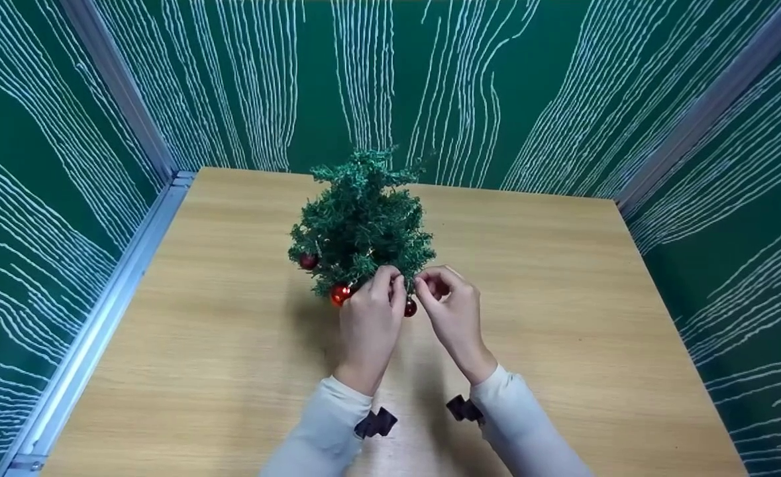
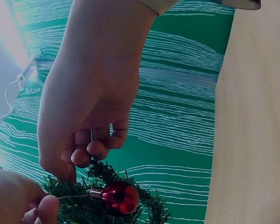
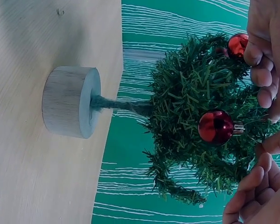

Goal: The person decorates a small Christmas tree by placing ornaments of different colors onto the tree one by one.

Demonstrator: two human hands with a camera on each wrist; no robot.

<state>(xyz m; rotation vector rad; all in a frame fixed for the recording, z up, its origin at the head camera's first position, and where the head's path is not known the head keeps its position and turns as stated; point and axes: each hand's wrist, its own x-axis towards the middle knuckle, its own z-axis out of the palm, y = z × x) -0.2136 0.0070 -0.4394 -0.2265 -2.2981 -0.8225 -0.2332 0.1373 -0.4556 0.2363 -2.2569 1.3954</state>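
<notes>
A small artificial Christmas tree stands before me with both hands at its front right branches. My right hand pinches the thin thread of a shiny red bauble between thumb and forefinger. This bauble hangs just below and between the hands, its silver cap toward the fingertips. With thumb and forefinger, my left hand pinches a green branch tip right beside the thread; the pinch point is partly hidden by its fingers. The hands are nearly touching.
A bright red bauble hangs left of the left hand, a darker one farther left. The tree's thin trunk rises from a round pale wooden base on the wooden table. Green walls with white lines surround the table.
</notes>
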